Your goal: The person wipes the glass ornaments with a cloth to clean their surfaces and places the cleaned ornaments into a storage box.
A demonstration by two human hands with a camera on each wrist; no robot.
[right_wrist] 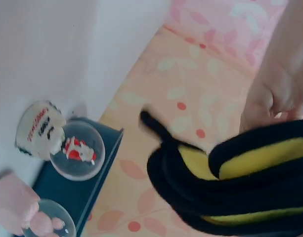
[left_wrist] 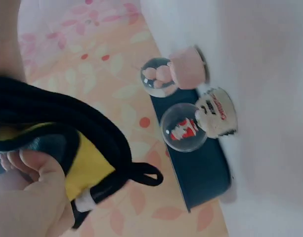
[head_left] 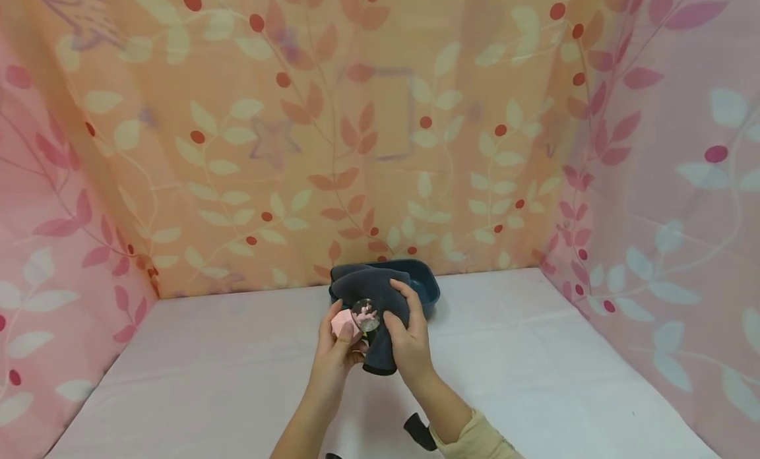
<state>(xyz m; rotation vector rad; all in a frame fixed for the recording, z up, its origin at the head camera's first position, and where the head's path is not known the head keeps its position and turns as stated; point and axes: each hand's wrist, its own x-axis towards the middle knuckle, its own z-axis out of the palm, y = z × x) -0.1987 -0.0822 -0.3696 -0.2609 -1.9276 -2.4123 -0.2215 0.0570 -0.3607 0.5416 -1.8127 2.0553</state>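
Note:
A snow globe with a pink base (head_left: 344, 323) and a clear dome is tilted in my left hand (head_left: 334, 350), the dome pointing right. My left fingers (left_wrist: 40, 165) curl round it in the left wrist view. With thumb and fingers, my right hand (head_left: 410, 337) grips a dark grey cleaning cloth (head_left: 371, 284) close beside the dome. The cloth has a yellow side (left_wrist: 87, 170), black trim and a hanging loop (left_wrist: 147, 174). Folds of cloth (right_wrist: 250, 190) cover much of the right hand in the right wrist view.
A dark blue bin (head_left: 424, 284) stands at the back, against the patterned curtain. In front of it stand a pink-based snow globe (left_wrist: 188, 69) and a white-based one (left_wrist: 218, 113) with a red-and-white figure. A small black object (head_left: 419, 432) shows beside my right sleeve.

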